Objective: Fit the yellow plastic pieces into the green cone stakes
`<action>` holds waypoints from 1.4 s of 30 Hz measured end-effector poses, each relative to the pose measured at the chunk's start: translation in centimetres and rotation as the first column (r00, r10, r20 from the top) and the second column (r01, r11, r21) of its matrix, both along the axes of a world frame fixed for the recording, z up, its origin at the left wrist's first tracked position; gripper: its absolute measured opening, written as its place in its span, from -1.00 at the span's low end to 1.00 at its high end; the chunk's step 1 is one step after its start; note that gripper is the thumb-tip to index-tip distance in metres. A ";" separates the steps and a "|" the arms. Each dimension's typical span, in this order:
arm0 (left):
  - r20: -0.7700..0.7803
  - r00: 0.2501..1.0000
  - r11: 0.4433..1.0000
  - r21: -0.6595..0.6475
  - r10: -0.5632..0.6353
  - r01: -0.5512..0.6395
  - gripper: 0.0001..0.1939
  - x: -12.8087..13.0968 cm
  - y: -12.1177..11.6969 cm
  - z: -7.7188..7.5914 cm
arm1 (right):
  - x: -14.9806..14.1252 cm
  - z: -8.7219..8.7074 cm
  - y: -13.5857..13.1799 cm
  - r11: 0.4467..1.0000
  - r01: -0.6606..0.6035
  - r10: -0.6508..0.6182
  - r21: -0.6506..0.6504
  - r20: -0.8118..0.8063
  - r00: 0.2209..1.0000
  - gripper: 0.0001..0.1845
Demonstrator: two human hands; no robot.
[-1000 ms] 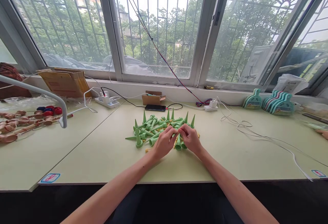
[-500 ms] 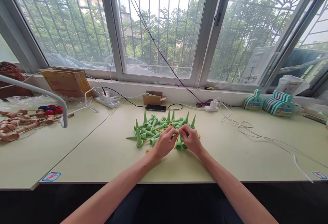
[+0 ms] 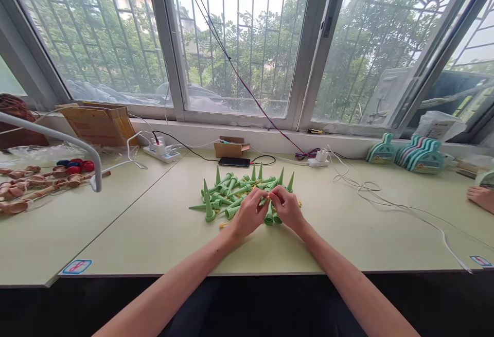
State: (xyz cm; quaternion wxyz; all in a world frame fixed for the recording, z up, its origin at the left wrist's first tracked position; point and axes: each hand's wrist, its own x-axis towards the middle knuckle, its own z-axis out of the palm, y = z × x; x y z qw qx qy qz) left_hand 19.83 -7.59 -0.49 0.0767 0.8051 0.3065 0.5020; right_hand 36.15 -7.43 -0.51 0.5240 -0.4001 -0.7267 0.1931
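Note:
My left hand point(image 3: 249, 213) is closed in a pinch, with a bit of green plastic showing at its fingertips; most of that piece is hidden. Fingertip to fingertip with it, my right hand point(image 3: 287, 209) pinches a small yellow plastic piece point(image 3: 268, 198). Around and beyond both hands lies a pile of hollow green plastic spikes point(image 3: 231, 185), some standing on their wide ends, others on their sides. One upright green spike point(image 3: 209, 211) stands left of my hands. A loose yellow piece point(image 3: 224, 225) lies near my left wrist, and more yellow bits show among the spikes.
Behind the pile are a phone point(image 3: 234, 162), a small cardboard box point(image 3: 231, 147) and power strips point(image 3: 164, 154). Wooden toys point(image 3: 42, 188) lie at left under a white metal arm point(image 3: 96, 172). White cables point(image 3: 386, 200) and teal boards point(image 3: 424, 157) are at right. Another person's hand point(image 3: 481, 198) shows at the right edge.
My hands stay in nearly the same place, but a yellow piece now shows between my fingertips. At the right edge another person's hand has come further into view.

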 end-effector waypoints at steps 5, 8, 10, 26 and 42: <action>-0.003 1.000 1.000 0.015 -0.003 0.003 -0.85 0.1 0.0 0.1 | 0.0 0.0 0.0 1.000 0.002 -0.002 -0.007 0.008 1.000 -0.69; -0.006 1.000 1.000 0.020 -0.001 0.001 -0.84 0.1 0.1 0.1 | 0.0 0.1 0.0 1.000 0.006 -0.006 -0.008 0.017 1.000 -0.69; -0.009 1.000 1.000 0.019 0.002 -0.002 -0.84 0.1 0.1 0.1 | 0.0 0.1 0.0 1.000 0.001 0.000 -0.007 0.016 1.000 -0.69; 0.129 0.991 0.993 -0.121 0.019 -0.003 -0.94 -0.1 0.8 0.6 | 0.0 0.1 0.3 0.996 0.072 -0.072 -0.046 0.004 0.997 -0.68; 0.022 0.991 0.961 -0.249 0.131 -0.122 -0.84 -0.6 1.2 0.9 | 0.2 -0.1 0.8 0.981 0.192 -0.191 -0.023 0.049 0.980 -0.74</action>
